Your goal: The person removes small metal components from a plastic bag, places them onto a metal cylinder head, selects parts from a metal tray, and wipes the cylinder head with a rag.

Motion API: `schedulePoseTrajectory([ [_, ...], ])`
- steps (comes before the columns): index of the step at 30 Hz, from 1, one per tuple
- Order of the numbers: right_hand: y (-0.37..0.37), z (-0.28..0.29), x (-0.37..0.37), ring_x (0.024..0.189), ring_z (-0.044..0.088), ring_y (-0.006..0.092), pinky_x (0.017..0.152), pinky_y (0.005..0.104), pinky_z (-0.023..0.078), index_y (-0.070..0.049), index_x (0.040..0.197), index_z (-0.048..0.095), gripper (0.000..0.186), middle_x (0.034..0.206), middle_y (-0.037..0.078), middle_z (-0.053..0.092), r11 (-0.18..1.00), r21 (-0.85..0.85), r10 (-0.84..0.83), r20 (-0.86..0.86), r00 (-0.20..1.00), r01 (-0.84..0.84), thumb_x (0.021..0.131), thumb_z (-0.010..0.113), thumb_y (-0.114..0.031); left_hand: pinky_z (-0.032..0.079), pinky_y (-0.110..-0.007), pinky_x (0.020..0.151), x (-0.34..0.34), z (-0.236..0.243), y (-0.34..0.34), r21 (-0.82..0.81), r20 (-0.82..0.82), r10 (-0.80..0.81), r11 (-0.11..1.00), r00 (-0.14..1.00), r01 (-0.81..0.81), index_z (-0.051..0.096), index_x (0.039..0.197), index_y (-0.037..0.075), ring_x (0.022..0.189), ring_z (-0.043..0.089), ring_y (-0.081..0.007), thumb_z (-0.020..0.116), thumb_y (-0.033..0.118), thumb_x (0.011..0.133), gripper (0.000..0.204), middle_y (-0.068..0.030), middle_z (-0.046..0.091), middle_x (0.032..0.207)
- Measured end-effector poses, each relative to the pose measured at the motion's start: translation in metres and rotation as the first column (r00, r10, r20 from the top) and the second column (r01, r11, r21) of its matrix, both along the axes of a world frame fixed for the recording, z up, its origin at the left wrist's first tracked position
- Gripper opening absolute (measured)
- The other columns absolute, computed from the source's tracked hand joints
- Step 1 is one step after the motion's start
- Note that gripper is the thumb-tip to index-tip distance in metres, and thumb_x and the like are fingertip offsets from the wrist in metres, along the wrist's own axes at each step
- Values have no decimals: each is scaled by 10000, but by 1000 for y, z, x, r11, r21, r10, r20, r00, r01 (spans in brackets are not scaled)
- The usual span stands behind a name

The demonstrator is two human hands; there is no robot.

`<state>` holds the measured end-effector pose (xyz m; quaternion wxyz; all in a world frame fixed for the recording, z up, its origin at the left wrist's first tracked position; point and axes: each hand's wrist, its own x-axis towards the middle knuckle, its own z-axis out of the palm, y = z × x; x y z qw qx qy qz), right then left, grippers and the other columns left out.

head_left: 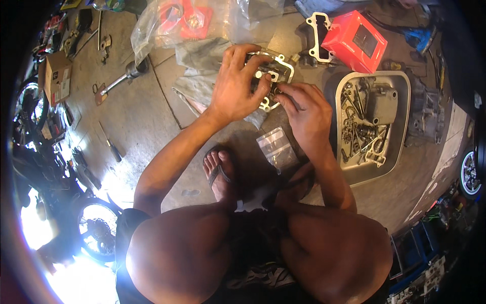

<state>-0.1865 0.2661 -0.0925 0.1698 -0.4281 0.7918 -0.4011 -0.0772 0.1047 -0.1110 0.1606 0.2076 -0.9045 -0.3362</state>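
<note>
A metal engine cylinder head [288, 68] with a pale machined rim lies in front of me, over a grey rag [195, 73]. My left hand [235, 83] is closed on its left side, fingers curled over the far edge and thumb reaching into the middle. At the near right of the casting, my right hand [309, 106] pinches with thumb and fingertips. A small dark part shows at those fingertips, too hidden to name. Just nearer to me than the hands lies a clear plastic bag [278, 148] on the floor.
A metal tray [377, 175] of engine parts and bolts stands at the right. Beyond it are a red box [354, 41] and a gasket [319, 38]. Clear plastic packaging [152, 33] lies at the far side. A screwdriver [114, 149] and a metal shaft tool [124, 76] lie left.
</note>
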Motion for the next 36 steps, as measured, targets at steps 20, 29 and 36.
schedulePoseTrajectory([
  [20,15,-27,4,892,690,165,779,315,553,-38,1211,667,386,1036,86,693,935,48,-318,553,770,351,854,810,-71,407,-524,1038,-2,-2,3,-12,-22,18,1000,1000,-18,657,1076,43,1222,458,-412,667,196,860,264,-173,544,1257],
  [29,9,-37,6,1014,649,168,925,304,503,35,1346,559,449,1149,110,679,937,144,-295,814,500,318,1027,649,-267,421,-460,997,14,-17,-9,110,-169,81,992,982,-62,679,948,18,1152,526,-369,611,135,939,135,-164,611,1215],
  [36,3,-46,4,1113,613,211,1003,345,481,33,1354,551,523,1235,153,638,921,169,-247,950,192,352,1047,592,-389,420,-450,988,19,-16,-15,154,-186,80,987,979,-51,663,947,3,1103,544,-373,582,106,935,132,-160,621,1227],
])
